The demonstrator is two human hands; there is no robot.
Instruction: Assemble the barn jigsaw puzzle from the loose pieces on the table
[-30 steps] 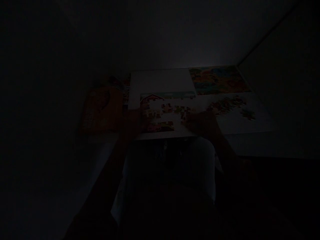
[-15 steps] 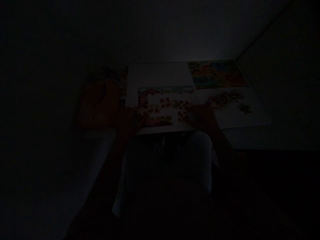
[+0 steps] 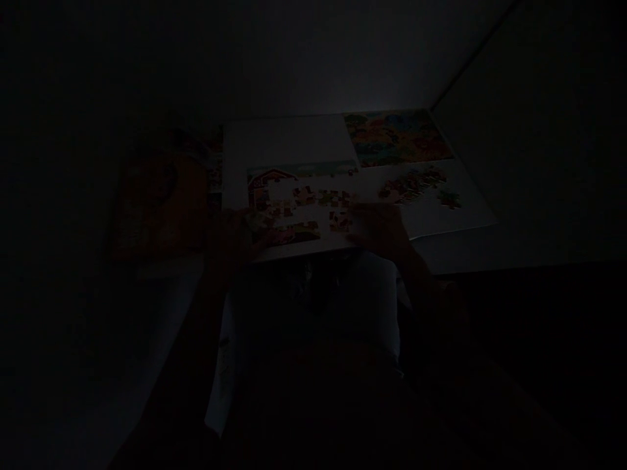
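**Operator:** It's dim in here. What's at my far left?

**Spotter:** You have an orange box lying just left of the white board. Its print is too dark to read.

**Operator:** And my left hand?

**Spotter:** It's at the board's near edge, by the lower left corner of the puzzle. Your fingers are curled slightly and sit on or just above the pieces there. I can't tell whether they have hold of one.

**Operator:** Where's the puzzle itself?

**Spotter:** It's on the board, between your hands. A red barn shows at its upper left, and there's a pale gap through the middle where pieces are missing.

**Operator:** My right hand?

**Spotter:** It's just right of the puzzle, low on the board and blurred. Your fingers point left toward the puzzle and look spread, but I can't tell if they're holding anything.

**Operator:** What's further right?

**Spotter:** At the back is a colourful picture sheet. In front of it lies a strip of loose pieces, and a small cluster sits apart at its right end.
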